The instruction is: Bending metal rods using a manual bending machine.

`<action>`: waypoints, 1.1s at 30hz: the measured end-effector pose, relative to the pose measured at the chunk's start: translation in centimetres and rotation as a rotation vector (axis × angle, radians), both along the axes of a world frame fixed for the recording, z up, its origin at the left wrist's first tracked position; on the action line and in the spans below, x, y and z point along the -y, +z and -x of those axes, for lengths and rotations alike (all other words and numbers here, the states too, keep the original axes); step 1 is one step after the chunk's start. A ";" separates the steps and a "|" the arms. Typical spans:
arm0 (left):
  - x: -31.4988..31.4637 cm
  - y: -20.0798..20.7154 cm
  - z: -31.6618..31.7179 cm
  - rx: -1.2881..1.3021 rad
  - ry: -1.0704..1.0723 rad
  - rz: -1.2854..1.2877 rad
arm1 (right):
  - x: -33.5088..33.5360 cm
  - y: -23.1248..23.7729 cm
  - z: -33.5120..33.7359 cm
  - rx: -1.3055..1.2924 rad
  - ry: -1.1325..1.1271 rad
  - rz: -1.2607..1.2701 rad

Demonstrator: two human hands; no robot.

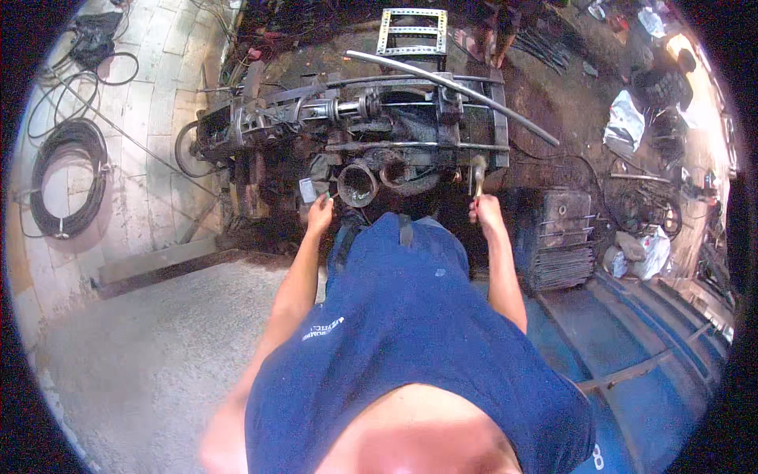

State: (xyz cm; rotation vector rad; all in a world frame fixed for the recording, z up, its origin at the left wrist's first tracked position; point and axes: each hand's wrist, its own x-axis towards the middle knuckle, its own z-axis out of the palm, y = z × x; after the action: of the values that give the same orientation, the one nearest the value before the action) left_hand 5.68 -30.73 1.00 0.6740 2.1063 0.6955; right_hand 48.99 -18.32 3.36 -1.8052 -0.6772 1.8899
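A dark, greasy machine frame (347, 110) with shafts and bars lies across the floor in front of me. My left hand (320, 213) is closed in a pinch beside its open round pipe end (358, 185); what the fingers hold is too small to make out. A pale rectangular piece (307, 190) shows just beyond that hand. On the right, my right hand (485, 210) grips a short-handled tool (478, 172) upright. Its pale head points away from me, near the frame's right end; its kind is unclear.
A long grey pipe (474, 93) rests slantwise over the frame. Behind it stands a perforated metal stand (411, 31). A finned dark metal block (557, 237) sits at right, above blue metal panels (632, 347). Coiled black cable (69, 178) lies left, and another person's foot (467, 43) shows far back.
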 end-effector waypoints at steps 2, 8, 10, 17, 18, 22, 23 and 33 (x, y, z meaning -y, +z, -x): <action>0.3 -0.3 0.5 -0.068 -0.055 -0.002 | 0.7 3.1 1.5 -0.001 0.046 -0.031; 1.3 -3.1 1.4 0.063 0.032 -0.018 | -1.4 4.3 9.9 0.271 0.415 -0.423; 2.0 -4.1 1.7 0.095 0.068 -0.067 | -3.1 6.3 13.9 0.443 0.443 -0.572; 0.9 -1.9 1.2 0.056 0.010 0.008 | -10.2 8.3 22.5 0.527 0.247 -0.639; 0.9 -1.8 1.2 0.057 0.009 0.010 | -10.5 8.1 23.1 0.543 0.274 -0.620; 1.3 -3.1 1.9 0.049 0.009 -0.013 | -9.6 6.4 24.0 0.615 0.384 -0.605; 1.5 -3.6 2.1 0.049 0.011 -0.035 | -9.0 6.4 23.8 0.615 0.389 -0.605; 0.7 -1.6 1.7 0.071 -0.024 0.019 | -1.1 3.2 12.9 0.519 0.471 -0.540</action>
State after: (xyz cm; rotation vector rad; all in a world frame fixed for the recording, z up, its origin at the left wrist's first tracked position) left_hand 3.98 -31.46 -0.62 0.6542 2.0342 0.6756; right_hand 36.07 -17.19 6.52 -1.8608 -1.7314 1.2618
